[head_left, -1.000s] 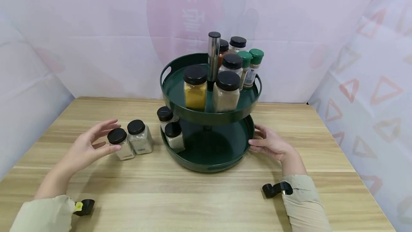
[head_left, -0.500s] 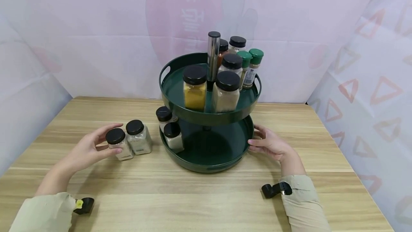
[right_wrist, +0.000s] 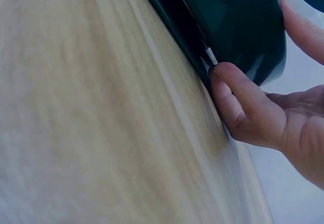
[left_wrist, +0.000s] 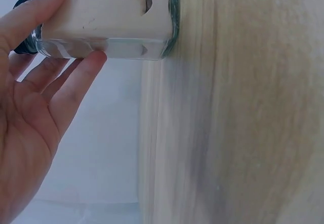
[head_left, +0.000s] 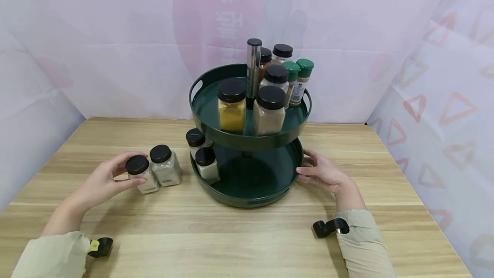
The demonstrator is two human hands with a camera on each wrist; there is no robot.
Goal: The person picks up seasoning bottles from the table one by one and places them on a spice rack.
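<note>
My left hand (head_left: 101, 182) pinches a square glass spice jar (left_wrist: 104, 11) with pale powder and a black lid; the thumb lies on one side, the fingers on the other. The jar stands on the table at the left. Right beside it is a second black-lidded spice jar (head_left: 167, 171). A dark green two-tier turntable rack (head_left: 247, 203) stands mid-table. My right hand (head_left: 326, 174) grips the right side of its lower tray, the thumb at the rim and the fingers curled low against the outer wall (right_wrist: 253, 31).
Several jars stand on the upper tier, among them a yellow-powder jar (head_left: 231, 113), a beige-powder jar (head_left: 269, 117) and green-capped bottles (head_left: 299, 89). Small black-lidded jars (head_left: 208, 170) sit at the left of the lower tray. A steel post (head_left: 253, 67) rises through the rack's centre.
The left hand's fingers have closed from around the spice jar onto it. The right hand keeps its place on the rack, and the jars stay where they were.
</note>
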